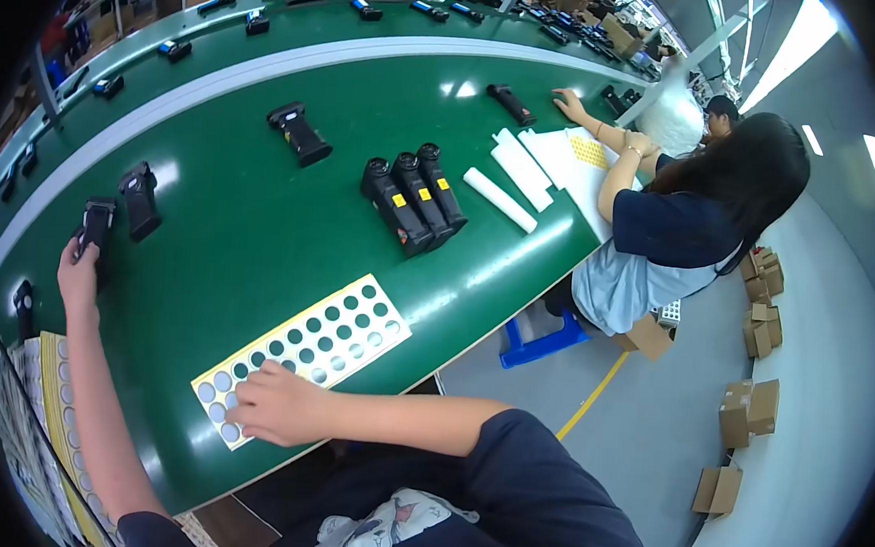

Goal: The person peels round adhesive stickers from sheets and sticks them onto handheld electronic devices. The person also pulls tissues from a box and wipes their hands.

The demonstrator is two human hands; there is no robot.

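Observation:
On the far left of the table, my left hand [79,274] is closed around the lower end of a black handheld device [98,217]. A similar black device [139,200] lies just to the right of it. My right hand [284,405] rests on a sheet of round stickers [355,314] near the front edge. Its fingers are bent together among the grey round stickers [207,393] at the sheet's left end; whatever the fingertips pinch is hidden. Many circles on the rest of the sheet show the green table through them.
Three black devices [412,202] lie side by side mid-table, with another [301,135] behind. A white roll [500,199] and white sheets [524,169] lie near a co-worker [697,204] on the right. More sticker sheets [55,380] are stacked at left. A pale rail [270,63] curves behind.

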